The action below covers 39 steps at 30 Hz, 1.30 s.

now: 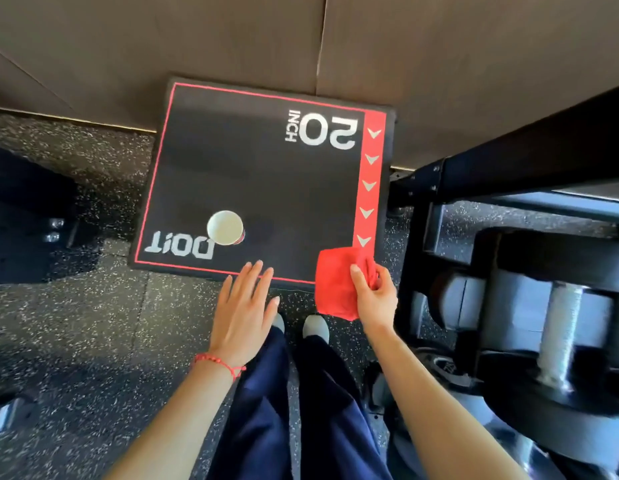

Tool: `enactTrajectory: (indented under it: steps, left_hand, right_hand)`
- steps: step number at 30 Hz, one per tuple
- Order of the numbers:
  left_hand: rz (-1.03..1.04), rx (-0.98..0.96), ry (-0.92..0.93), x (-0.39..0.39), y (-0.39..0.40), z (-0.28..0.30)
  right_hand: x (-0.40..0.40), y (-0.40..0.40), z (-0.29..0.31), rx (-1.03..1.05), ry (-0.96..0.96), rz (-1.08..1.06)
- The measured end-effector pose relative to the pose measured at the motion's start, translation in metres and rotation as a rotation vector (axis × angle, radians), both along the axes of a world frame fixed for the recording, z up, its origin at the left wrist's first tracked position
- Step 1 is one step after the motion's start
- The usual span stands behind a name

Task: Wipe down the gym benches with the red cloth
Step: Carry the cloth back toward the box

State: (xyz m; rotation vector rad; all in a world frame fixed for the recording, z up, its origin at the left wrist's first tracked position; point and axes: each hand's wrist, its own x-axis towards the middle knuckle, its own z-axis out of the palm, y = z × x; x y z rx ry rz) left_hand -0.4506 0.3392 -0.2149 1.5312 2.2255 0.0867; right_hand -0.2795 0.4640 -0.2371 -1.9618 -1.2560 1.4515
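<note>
A black padded box (pixel 259 181) with red trim and "20 INCH" printed on top stands against the wall in front of me. My right hand (pixel 374 296) pinches the folded red cloth (pixel 335 282) at the box's near right corner. The cloth hangs partly over the near edge. My left hand (pixel 244 306) hovers flat with fingers apart over the near edge, holding nothing. A white paper cup (pixel 225 227) stands upright on the box, left of centre near the front.
A black metal rack (pixel 425 216) with dumbbells (pixel 557 327) stands close on the right. Dark equipment (pixel 20 209) sits at the left. Speckled rubber floor (pixel 93 323) lies around my feet (pixel 315 327). A brown wall (pixel 232 39) runs behind the box.
</note>
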Motion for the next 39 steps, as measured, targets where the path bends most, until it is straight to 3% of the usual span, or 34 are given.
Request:
enactTrajectory:
  steps: [11, 19, 27, 39]
  left_hand:
    - [-0.132, -0.059, -0.032, -0.027, 0.022, -0.096]
    - [-0.158, -0.058, -0.025, -0.036, 0.048, -0.132]
    - [-0.140, -0.085, -0.024, -0.044, 0.062, -0.138]
    - [-0.171, -0.063, 0.000, -0.038, 0.067, -0.096]
  right_hand:
    - [-0.028, 0.027, -0.096, -0.041, 0.032, -0.038]
    - [-0.042, 0.036, -0.143, -0.084, 0.048, -0.014]
    - [-0.041, 0.039, -0.149, -0.088, 0.004, 0.024]
    - [-0.035, 0.042, -0.114, -0.132, -0.078, 0.092]
